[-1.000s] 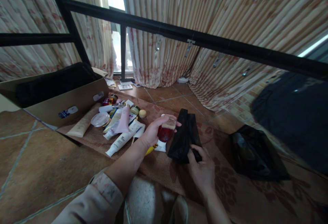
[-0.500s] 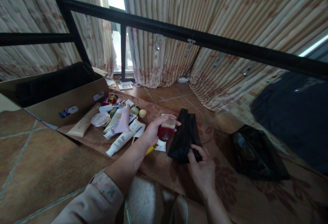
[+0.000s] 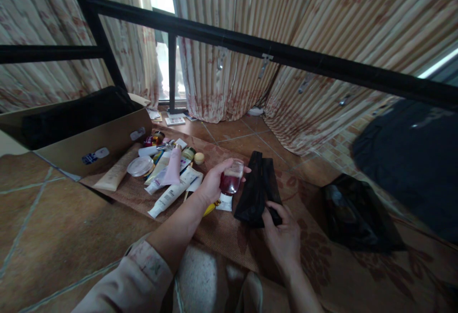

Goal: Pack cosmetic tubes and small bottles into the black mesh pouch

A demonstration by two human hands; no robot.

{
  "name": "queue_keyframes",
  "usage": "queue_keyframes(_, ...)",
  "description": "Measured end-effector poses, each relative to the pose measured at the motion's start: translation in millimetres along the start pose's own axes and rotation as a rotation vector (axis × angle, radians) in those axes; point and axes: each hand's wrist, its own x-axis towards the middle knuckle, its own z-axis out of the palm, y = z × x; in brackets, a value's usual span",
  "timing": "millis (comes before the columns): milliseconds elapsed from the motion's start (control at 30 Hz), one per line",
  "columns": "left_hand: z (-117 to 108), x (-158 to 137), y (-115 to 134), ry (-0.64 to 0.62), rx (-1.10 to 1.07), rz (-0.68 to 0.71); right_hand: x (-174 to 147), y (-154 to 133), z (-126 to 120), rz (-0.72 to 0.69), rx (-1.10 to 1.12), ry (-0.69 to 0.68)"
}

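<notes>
My left hand [image 3: 213, 182] is closed around a small clear jar [image 3: 232, 177] of dark red liquid, held above the mat. Just to its right lies a black mesh pouch [image 3: 255, 193], and my right hand [image 3: 282, 227] pinches its near right edge. Below the jar sit a small white tube [image 3: 224, 203] and a yellow item [image 3: 210, 209], partly covered by my left hand. Further left is a pile of cosmetics: a white tube [image 3: 173, 193], a pink tube [image 3: 173, 166], a round clear-lidded container [image 3: 140, 166] and a beige tube [image 3: 118, 169].
A cardboard box [image 3: 96, 134] holding a black bag [image 3: 78, 112] stands at the left. Another black mesh pouch [image 3: 359, 215] lies on the patterned mat [image 3: 315, 255] at the right. A dark metal rail [image 3: 229, 36] crosses in front of the curtains [image 3: 229, 84].
The jar has tilted slightly in my left hand, and its liquid shows more clearly. My right hand stays at the pouch's edge.
</notes>
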Motion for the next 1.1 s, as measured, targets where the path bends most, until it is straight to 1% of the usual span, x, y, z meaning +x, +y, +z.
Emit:
queue_keyframes(300, -1.6, 2.9, -0.7, 0.048, 0.016, -0.039, -0.1, 0.1, 0.4, 0.004, -0.013, -0.002)
queue_keyframes(667, -2.8, 5.5, -3.5, 0.110, 0.041, -0.040, -0.5, -0.6, 0.1, 0.001, 0.011, -0.007)
queue_keyframes(833, -2.4, 6.9, -5.1, 0.126, 0.052, -0.036, -0.3, -0.2, 0.5, -0.001, -0.002, -0.004)
queue_keyframes(967, -0.7, 6.5, -4.7, 0.122, 0.060, -0.065, -0.3, -0.9, 0.8, 0.003, 0.002, -0.002)
queue_keyframes(1100, 1.6, 5.6, -4.8, 0.124, 0.072, -0.030, -0.2, -0.8, 1.0, 0.008, -0.002, -0.006)
